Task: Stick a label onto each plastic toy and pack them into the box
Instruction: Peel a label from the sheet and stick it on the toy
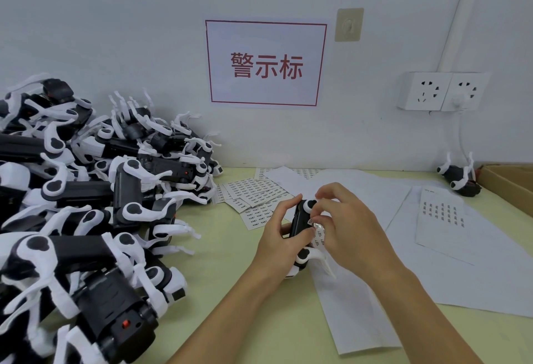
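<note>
A black-and-white plastic toy (300,219) is held above the table's middle by my left hand (281,226), which grips its left side. My right hand (343,219) pinches a small label (315,223) with thumb and forefinger, pressed against the toy's right side. A big heap of the same toys (86,190) fills the left of the table. Sheets of small labels (253,190) lie just behind my hands. The cardboard box (507,184) shows only its corner at the far right edge.
One more toy (460,177) lies upside down beside the box. White backing sheets (444,225) cover the right side of the yellow-green table (230,271). On the wall hang a red-framed sign (266,63) and a double socket (441,91) with a cable.
</note>
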A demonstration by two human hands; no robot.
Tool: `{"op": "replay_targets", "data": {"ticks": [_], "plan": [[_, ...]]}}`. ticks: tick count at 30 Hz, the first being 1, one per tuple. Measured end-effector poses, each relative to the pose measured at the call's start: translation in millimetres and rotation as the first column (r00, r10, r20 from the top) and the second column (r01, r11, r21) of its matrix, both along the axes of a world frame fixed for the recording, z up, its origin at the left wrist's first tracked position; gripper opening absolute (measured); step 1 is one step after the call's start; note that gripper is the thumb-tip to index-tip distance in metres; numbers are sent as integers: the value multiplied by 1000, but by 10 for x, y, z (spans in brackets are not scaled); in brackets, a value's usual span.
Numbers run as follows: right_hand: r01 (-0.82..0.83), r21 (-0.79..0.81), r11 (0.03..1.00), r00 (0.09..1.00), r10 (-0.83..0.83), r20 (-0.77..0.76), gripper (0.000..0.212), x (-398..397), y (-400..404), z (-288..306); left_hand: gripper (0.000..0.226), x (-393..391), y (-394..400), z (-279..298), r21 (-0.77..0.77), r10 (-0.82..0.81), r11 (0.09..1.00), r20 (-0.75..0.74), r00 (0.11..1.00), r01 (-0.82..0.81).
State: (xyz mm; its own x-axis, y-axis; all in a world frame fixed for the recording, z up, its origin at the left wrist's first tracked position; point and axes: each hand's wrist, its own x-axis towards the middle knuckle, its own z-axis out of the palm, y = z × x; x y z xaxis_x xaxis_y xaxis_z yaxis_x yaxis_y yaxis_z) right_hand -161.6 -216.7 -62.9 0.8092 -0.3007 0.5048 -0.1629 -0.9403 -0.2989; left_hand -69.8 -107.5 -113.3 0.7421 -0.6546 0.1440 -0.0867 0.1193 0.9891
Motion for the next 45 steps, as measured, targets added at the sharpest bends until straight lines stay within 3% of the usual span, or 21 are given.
{"op": "replay_targets", "data": {"ticks": [15,27,45], "plan": [[-2,-31,1000,1000,2,25,12,-11,40,18,47,-34,-14,20,-7,16,1000,-15,1000,-16],[18,-95,995,988,-4,152,12,-12,92,15,46,-23,-23,24,14,27,1000,-27,999,-27],[164,-61,985,974,-153,165,8,12,103,-32,45,-75,-12,66,22,49,999,-43,998,-48]]}}
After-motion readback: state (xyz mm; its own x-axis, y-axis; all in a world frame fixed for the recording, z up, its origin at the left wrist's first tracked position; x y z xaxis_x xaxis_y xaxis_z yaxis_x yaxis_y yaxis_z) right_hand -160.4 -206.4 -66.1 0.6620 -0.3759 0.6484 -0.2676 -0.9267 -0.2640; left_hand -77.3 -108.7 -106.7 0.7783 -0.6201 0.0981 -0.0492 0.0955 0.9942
